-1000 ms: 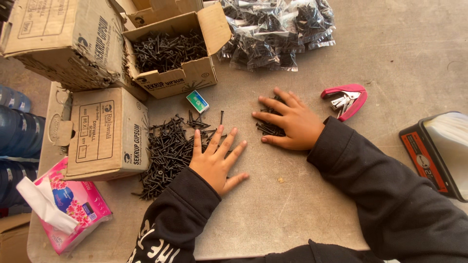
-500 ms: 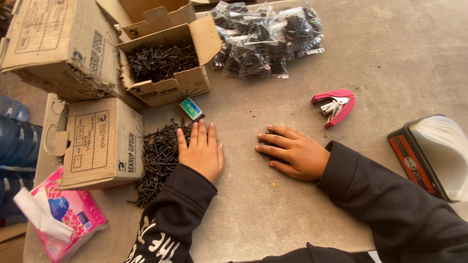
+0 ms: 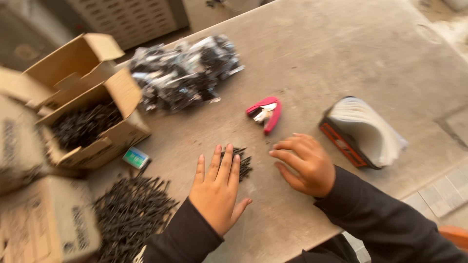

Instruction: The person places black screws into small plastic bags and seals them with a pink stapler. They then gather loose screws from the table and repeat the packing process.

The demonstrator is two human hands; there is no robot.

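Bare table [image 3: 341,48] lay open at far right & along the near edge between the hands. Left side was crowded: open box [image 3: 92,129] of screws, closed box [image 3: 44,229], loose screw pile [image 3: 129,209]. Bag heap [image 3: 183,73] blocked far centre. Stapler [image 3: 265,112] & tin [image 3: 360,131] stood ahead of right hand [image 3: 304,163]. Small screw cluster [image 3: 241,160] lay at left hand [image 3: 217,187] fingertips, w/ a narrow gap between hands.

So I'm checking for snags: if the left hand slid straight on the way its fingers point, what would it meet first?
The left hand points up-table; its fingers already reach the small bunch of black screws. Past that, likely the red stapler, though blur makes the line uncertain.
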